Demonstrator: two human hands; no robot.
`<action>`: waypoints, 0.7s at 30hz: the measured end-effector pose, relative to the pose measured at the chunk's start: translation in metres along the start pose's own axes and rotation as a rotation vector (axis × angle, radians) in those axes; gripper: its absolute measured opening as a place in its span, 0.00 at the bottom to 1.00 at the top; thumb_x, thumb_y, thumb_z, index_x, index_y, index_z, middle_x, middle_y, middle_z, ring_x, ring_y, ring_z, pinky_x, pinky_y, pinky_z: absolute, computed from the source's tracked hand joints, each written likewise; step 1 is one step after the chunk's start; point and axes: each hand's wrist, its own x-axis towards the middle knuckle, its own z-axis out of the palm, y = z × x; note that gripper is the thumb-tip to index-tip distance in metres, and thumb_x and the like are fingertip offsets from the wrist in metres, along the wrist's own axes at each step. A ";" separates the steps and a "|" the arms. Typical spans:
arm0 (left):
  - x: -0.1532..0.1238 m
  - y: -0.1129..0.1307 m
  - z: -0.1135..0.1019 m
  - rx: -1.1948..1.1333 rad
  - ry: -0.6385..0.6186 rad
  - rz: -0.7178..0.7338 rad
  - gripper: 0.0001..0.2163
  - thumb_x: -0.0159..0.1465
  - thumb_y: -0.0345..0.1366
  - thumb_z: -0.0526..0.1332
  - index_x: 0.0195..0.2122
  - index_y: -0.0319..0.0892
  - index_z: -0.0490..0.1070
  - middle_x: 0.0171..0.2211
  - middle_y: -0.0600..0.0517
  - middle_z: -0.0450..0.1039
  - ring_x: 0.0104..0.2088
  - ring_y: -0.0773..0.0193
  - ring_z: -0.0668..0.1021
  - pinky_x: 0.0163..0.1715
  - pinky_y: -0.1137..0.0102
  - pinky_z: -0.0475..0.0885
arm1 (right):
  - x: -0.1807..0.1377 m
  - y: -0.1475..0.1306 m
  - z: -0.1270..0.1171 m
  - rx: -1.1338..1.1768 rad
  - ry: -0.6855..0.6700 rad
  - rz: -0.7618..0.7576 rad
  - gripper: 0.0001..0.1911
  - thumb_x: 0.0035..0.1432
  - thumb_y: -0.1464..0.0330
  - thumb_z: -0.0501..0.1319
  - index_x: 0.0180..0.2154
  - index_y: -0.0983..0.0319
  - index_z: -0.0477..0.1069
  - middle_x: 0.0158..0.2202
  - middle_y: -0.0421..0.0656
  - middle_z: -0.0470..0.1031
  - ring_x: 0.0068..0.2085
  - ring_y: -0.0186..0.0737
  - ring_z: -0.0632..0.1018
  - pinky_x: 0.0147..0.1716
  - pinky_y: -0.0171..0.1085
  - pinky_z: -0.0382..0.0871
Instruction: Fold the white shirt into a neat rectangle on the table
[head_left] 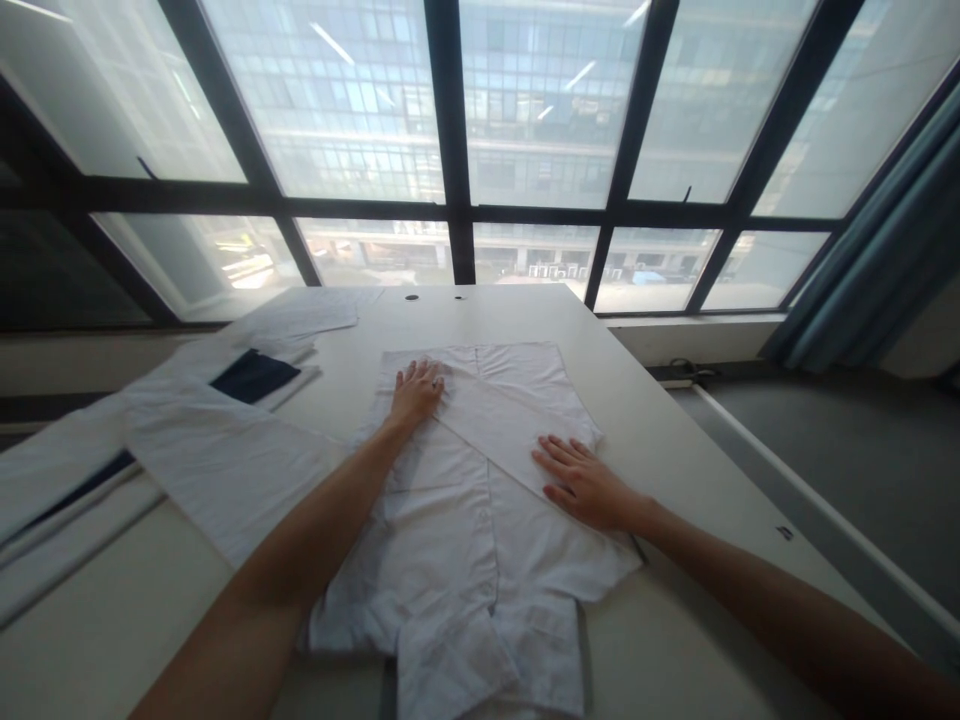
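Note:
A white button-up shirt point(450, 520) lies on the white table, its button front facing up and its collar end toward me. One sleeve point(502, 425) is folded slantwise across the body. My left hand point(417, 390) rests flat near the far left part of the shirt, at the end of that sleeve, fingers spread. Farther right, my right hand point(585, 480) presses flat on the sleeve near the shirt's right side, fingers stretched out. Neither hand grips the cloth. Under my left forearm, part of the shirt is hidden.
Several white garments point(217, 440) lie loosely on the left of the table point(630, 400), with a dark blue cloth piece point(256, 376) among them. Tall windows point(540, 110) stand beyond the far edge. A blue curtain point(870, 240) hangs at the right, above a grey floor point(847, 450).

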 end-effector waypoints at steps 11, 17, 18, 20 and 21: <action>-0.001 -0.002 -0.004 0.046 -0.164 -0.077 0.26 0.74 0.46 0.44 0.71 0.45 0.58 0.73 0.45 0.51 0.70 0.43 0.58 0.66 0.45 0.55 | 0.000 0.002 0.004 0.005 0.030 0.013 0.31 0.72 0.58 0.49 0.71 0.63 0.55 0.74 0.49 0.49 0.74 0.47 0.51 0.71 0.53 0.44; -0.001 -0.002 -0.004 0.038 -0.170 -0.076 0.26 0.74 0.45 0.44 0.71 0.44 0.57 0.73 0.44 0.52 0.70 0.43 0.58 0.66 0.46 0.55 | 0.000 0.004 0.006 -0.018 0.073 0.084 0.32 0.71 0.60 0.50 0.70 0.68 0.56 0.72 0.55 0.52 0.73 0.48 0.53 0.71 0.52 0.47; -0.001 -0.002 -0.004 0.036 -0.171 -0.076 0.26 0.74 0.45 0.44 0.71 0.44 0.57 0.73 0.44 0.52 0.70 0.43 0.58 0.66 0.46 0.55 | 0.000 0.004 0.006 -0.018 0.077 0.084 0.32 0.71 0.60 0.50 0.70 0.68 0.56 0.72 0.55 0.53 0.73 0.48 0.54 0.71 0.52 0.47; -0.001 -0.003 -0.005 0.033 -0.170 -0.075 0.26 0.74 0.45 0.44 0.71 0.44 0.58 0.73 0.44 0.53 0.70 0.44 0.58 0.66 0.46 0.55 | 0.000 0.004 0.005 -0.019 0.079 0.080 0.32 0.71 0.60 0.50 0.70 0.68 0.56 0.72 0.55 0.53 0.73 0.48 0.54 0.71 0.52 0.48; -0.001 -0.003 -0.005 0.031 -0.170 -0.074 0.26 0.74 0.45 0.44 0.71 0.44 0.58 0.73 0.44 0.53 0.70 0.44 0.58 0.67 0.46 0.55 | 0.000 0.004 0.005 -0.019 0.077 0.078 0.32 0.71 0.60 0.50 0.70 0.69 0.56 0.72 0.55 0.53 0.73 0.48 0.54 0.71 0.52 0.48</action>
